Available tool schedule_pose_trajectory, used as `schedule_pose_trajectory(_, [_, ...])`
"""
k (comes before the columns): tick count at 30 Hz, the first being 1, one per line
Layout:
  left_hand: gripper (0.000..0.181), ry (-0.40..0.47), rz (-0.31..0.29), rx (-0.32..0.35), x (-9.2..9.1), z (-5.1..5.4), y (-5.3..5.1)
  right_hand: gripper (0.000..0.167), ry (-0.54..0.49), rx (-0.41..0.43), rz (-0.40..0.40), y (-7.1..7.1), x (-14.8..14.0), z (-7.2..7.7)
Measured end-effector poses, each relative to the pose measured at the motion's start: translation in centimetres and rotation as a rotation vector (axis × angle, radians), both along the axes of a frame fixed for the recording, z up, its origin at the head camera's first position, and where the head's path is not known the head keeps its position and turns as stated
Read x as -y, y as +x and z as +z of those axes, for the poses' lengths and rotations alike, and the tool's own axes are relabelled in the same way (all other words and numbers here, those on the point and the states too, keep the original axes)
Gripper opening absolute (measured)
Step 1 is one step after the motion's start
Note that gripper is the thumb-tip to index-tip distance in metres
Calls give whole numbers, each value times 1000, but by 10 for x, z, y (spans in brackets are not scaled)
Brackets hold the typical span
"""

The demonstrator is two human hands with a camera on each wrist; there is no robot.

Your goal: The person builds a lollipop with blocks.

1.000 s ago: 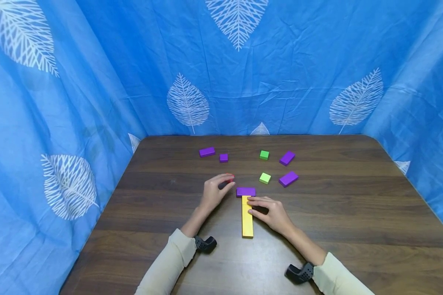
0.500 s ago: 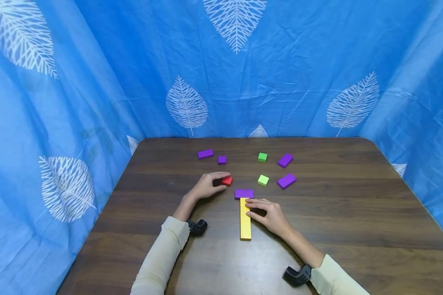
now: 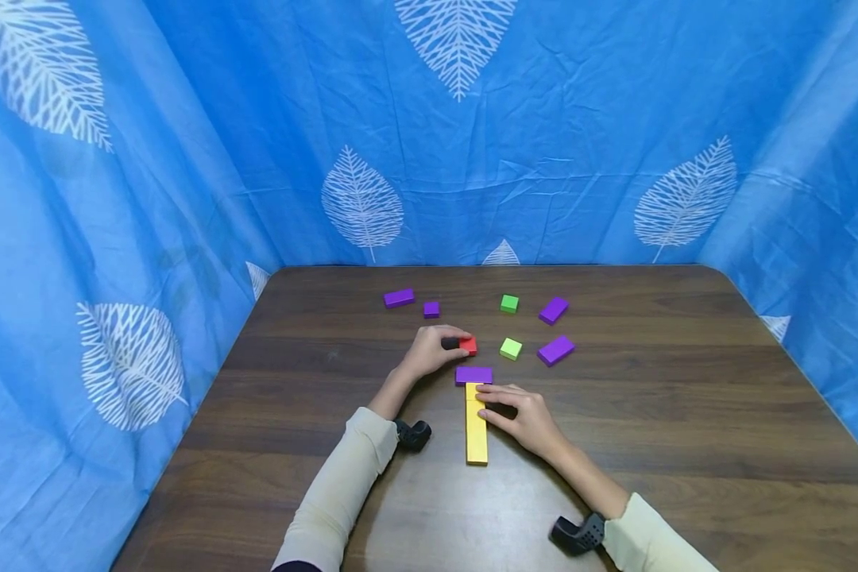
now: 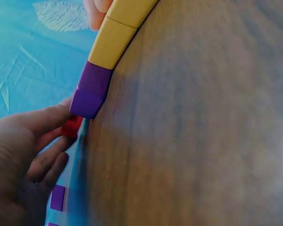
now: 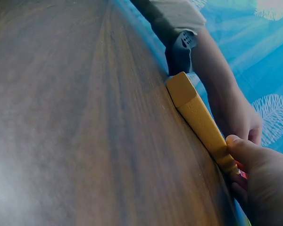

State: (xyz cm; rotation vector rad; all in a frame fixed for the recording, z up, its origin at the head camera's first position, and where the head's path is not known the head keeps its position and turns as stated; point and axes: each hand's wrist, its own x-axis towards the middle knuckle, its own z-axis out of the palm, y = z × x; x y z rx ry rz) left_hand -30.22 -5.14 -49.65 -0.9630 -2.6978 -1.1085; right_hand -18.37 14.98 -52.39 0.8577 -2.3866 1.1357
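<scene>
My left hand pinches a small red block between thumb and fingers, just beyond a purple block lying crosswise. In the left wrist view, that red block is partly hidden by the fingers and sits behind the purple block. Yellow blocks lie end to end in a column that meets the purple block's near side, forming a T. My right hand rests its fingertips and thumb on the right side of the column near its far end. In the right wrist view, the thumb touches the yellow column.
Beyond the hands lie two green blocks, one darker and one lighter. Purple blocks lie at the right and at the back left. A small purple block is behind the left hand. Blue curtains surround the wooden table.
My left hand first draws back to the left with the red block, then moves right, bringing it beyond the crosswise purple block. My right hand stays at the yellow column.
</scene>
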Motion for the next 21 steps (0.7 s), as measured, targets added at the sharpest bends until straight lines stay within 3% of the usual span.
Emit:
schedule_pose_trajectory(4, [31,4,22,53,-2,-1,0,26,0,-6,3,0,0,-1])
schedule_pose_trajectory(9, [24,3,43,22,-5,-1,0,25,1,-9,1,-2,-1,-1])
schedule_pose_trajectory(21, [21,1,-33,95,-17,-8,1,26,8,7,-9,-2,-2,0])
